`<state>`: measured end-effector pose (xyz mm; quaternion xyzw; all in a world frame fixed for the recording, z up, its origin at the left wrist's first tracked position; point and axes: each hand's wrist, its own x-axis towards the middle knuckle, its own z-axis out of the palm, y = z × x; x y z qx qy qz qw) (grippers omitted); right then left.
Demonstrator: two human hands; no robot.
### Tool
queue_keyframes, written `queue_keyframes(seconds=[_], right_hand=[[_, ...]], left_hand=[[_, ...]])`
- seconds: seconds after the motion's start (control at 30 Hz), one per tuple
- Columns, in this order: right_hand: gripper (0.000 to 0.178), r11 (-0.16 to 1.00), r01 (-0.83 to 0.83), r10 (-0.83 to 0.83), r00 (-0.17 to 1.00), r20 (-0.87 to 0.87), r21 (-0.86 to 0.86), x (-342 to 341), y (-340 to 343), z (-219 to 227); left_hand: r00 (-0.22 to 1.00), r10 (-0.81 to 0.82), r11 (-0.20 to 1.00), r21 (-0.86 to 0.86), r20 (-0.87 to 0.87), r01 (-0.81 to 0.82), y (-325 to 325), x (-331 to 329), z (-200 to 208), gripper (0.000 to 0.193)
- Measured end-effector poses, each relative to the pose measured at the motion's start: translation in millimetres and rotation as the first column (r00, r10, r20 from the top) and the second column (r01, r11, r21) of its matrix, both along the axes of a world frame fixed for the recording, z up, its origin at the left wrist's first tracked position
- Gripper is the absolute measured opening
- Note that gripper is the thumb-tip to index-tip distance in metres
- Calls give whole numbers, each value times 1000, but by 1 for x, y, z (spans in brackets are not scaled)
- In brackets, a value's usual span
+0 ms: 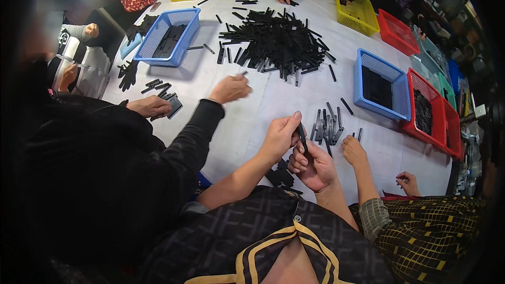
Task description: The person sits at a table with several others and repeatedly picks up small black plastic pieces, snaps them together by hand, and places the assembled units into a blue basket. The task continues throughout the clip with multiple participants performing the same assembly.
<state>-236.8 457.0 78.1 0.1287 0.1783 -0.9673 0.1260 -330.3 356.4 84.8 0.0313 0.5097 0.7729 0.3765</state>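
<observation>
Close to my body, my left hand [280,138] and my right hand [317,167] are closed on one slim black strip [302,138]. It stands tilted between them, pinched by thumbs and fingers. Under and beside my wrists lies a small heap of black pieces [281,174], partly hidden by my forearms. Right of my hands is a loose group of dark strips [327,126] on the white table [231,142]. A co-worker's hand [355,151] rests by that group. Farther off, a large pile of black strips [279,42] covers the table's middle.
Blue baskets [192,21] [357,81] holding black pieces stand left and right. Red baskets [439,139] and a yellow basket [357,23] line the right side. At my left, a black-sleeved co-worker's hand [231,89] reaches over the table. Black gloves [128,73] lie at the left edge.
</observation>
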Motion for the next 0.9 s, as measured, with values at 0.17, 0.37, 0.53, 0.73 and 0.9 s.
queue_keyframes(seconds=[0.17, 0.37, 0.53, 0.73, 0.9], right_hand=[[24, 1000, 16, -16, 999, 28, -16, 5, 0, 0], [27, 996, -33, 33, 999, -9, -88, 0, 7, -1], [28, 995, -61, 58, 997, -42, -73, 3, 7, 0], [28, 971, 0, -16, 998, 63, 240, -4, 7, 10], [30, 967, 28, -50, 996, 80, 255, -5, 7, 9]], left_hand=[[975, 8, 1000, -11, -222, -11, 1, 3, -16, 32], [998, -48, 999, -15, 27, 48, -1, -14, -16, 36], [998, -54, 994, 93, -30, 57, -2, -14, -12, 30], [974, 4, 1000, 30, -226, 3, 2, -9, -8, 25], [937, 1, 996, -83, -350, -32, 6, -4, -12, 34]])
